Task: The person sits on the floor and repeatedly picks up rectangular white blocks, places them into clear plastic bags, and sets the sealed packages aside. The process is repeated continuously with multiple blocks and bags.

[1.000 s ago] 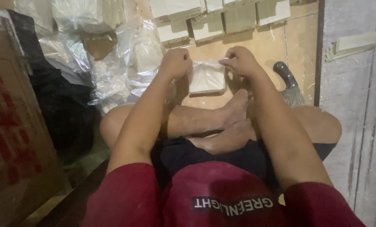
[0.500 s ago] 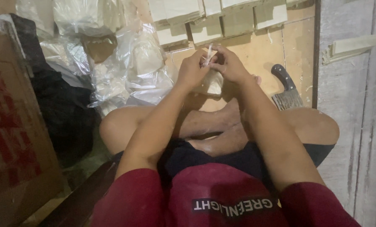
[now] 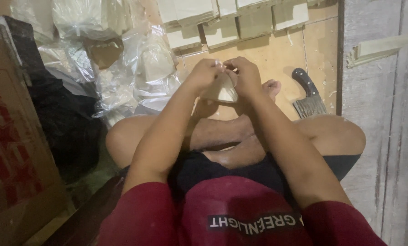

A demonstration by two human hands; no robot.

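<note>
I sit cross-legged on a wooden floor. My left hand [image 3: 205, 74] and my right hand [image 3: 246, 75] are together in front of me, both pinching the top of a small clear plastic bag [image 3: 221, 90] with a pale block inside. The bag hangs just above my feet. My fingers hide the bag's mouth.
Rows of pale wrapped blocks [image 3: 222, 20] lie on the floor ahead. Crumpled clear plastic bags [image 3: 135, 73] pile up at the left, beside a black bag [image 3: 62, 123] and a red-printed cardboard box [image 3: 12, 150]. A cleaver [image 3: 308, 98] lies right of my knee, near a wooden panel [image 3: 377, 114].
A second ago both hands held the bag's edges low, near the floor. They have since come together and lifted the bag, gathering its top between the fingers.
</note>
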